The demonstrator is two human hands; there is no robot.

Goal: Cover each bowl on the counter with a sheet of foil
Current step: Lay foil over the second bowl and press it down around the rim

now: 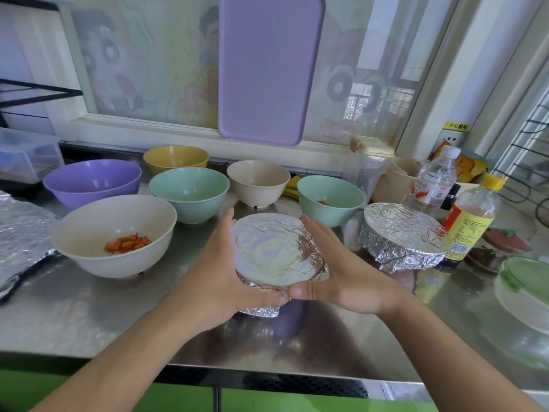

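Near the table (89,316) front edge, left hand (219,281) and right hand (341,281) fingers gripped the foil-covered bowl (276,251) from both sides.

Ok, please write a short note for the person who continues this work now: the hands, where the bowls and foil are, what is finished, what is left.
Left hand and right hand: both cup the foil-covered bowl at the counter's front, pressing the foil around its rim, thumbs meeting in front.
Done: second covered bowl stands to the right.
Left: six open bowls: white bowl with carrot pieces, purple bowl, yellow bowl, green bowl, beige bowl, green bowl on the right.
Spare foil lies at the far left.
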